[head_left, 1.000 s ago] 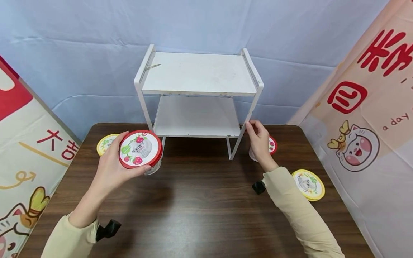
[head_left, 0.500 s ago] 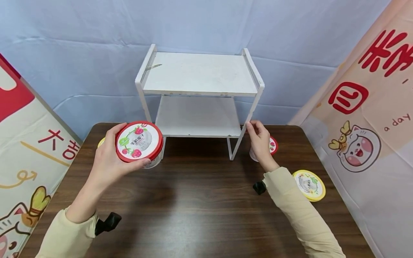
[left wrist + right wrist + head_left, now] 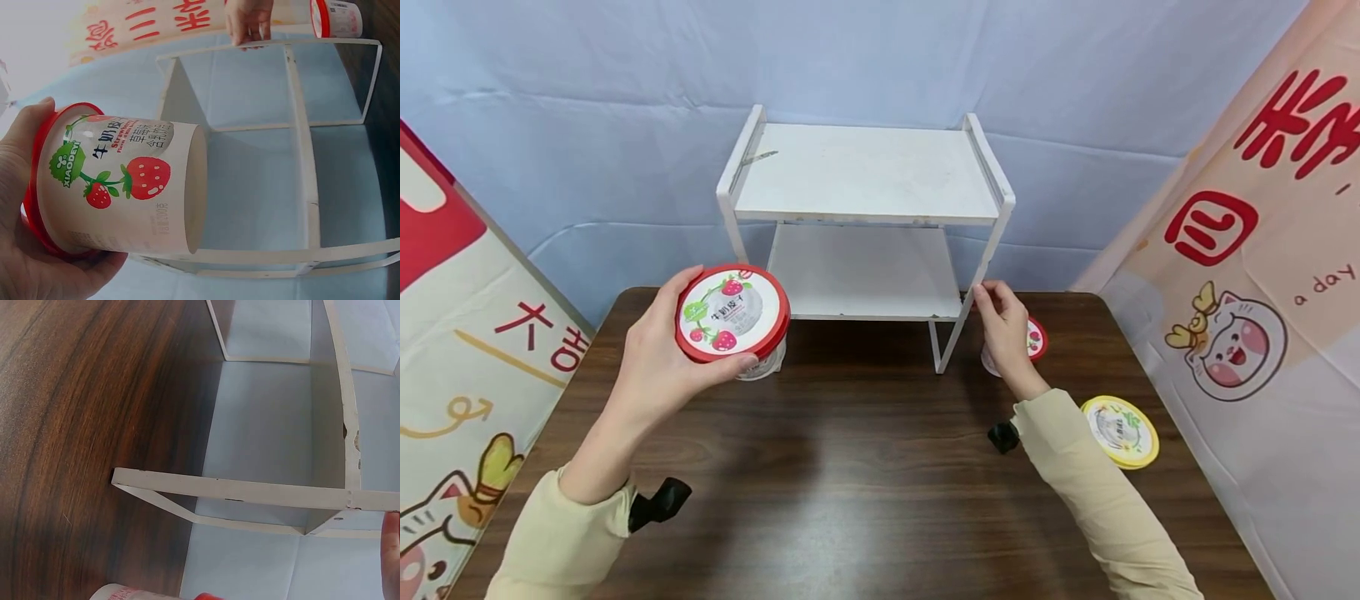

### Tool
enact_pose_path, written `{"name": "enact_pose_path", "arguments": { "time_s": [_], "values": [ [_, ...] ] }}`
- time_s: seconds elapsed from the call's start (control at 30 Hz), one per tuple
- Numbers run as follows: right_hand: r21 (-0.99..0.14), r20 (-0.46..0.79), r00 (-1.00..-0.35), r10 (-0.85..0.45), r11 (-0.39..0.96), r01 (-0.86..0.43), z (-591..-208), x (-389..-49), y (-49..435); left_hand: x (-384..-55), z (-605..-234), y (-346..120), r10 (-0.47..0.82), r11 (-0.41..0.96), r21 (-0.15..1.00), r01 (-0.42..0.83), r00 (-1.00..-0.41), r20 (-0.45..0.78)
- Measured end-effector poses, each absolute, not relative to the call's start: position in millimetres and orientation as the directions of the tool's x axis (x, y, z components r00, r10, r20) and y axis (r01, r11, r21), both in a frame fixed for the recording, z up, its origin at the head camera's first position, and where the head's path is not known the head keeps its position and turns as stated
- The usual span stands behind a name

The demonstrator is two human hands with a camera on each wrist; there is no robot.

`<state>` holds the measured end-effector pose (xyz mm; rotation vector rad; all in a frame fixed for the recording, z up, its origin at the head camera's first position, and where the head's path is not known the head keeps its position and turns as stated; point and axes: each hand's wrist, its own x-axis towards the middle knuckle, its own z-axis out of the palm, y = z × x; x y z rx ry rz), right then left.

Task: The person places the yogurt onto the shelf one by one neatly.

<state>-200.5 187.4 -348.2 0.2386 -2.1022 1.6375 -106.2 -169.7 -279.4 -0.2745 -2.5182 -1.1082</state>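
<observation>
My left hand (image 3: 655, 358) grips a paper tub (image 3: 125, 181) with strawberry print by its red lid (image 3: 733, 312). In the head view the tub is raised in front of the left side of a white two-tier shelf (image 3: 865, 171), hiding its left front leg. In the left wrist view the tub lies sideways across the picture, its base towards the shelf. At the shelf's right front post (image 3: 985, 250), my right hand (image 3: 1006, 329) pinches the upright with its fingertips. Only a finger (image 3: 390, 550) of that hand shows in the right wrist view.
Behind my right hand stands another red-lidded tub (image 3: 1036, 338). A yellow-lidded tub (image 3: 1120, 431) stands by my right sleeve. The shelf's feet are on a dark wooden table (image 3: 880, 483), with blue cloth (image 3: 865, 50) behind and printed banners (image 3: 1232, 250) at both sides.
My left hand has lifted the tub up and slightly rightward, towards the shelf. The yellow-lidded tub at the left has become hidden behind that hand. My right hand has stayed at the post.
</observation>
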Motion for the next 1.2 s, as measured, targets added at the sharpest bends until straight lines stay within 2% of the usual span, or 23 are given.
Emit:
{"name": "enact_pose_path", "arguments": {
  "time_s": [0.83,1.2],
  "values": [
    [-0.868,0.459,-0.879,0.133,0.278,-0.411,-348.3,-200.1,187.5,-121.5,-244.3,-154.7,0.037,0.652,0.640,0.406,-0.861,0.508],
    [-0.871,0.463,-0.875,0.141,0.254,-0.420,-351.9,-202.1,187.5,-125.2,-228.6,-149.4,-0.004,0.601,0.681,0.418,-0.851,0.525]
  ]
}}
